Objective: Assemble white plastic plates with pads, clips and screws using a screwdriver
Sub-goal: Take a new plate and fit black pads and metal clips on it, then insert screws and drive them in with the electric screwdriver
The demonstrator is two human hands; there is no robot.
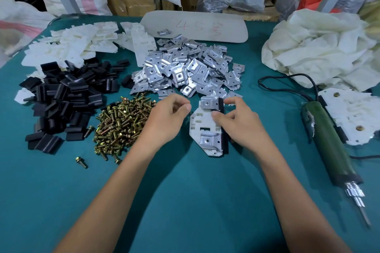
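Two clips point(208, 140) lie on the plate point(200, 122) between hands; right hand point(239, 127) pinches its padded edge, left hand point(166, 121) loosely curled, empty; align holes before screwing.

My left hand point(167, 119): bare, thumbnail trimmed short.
My right hand point(239, 124): bare, slim fingers.
My forearms point(115, 181): both bare, uncovered to the frame's edge.

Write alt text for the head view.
The right hand holds a white plate carrying two clips on a teal table; the left hand hovers beside it. Piles of pads, screws and loose clips lie nearby, a screwdriver to the right.
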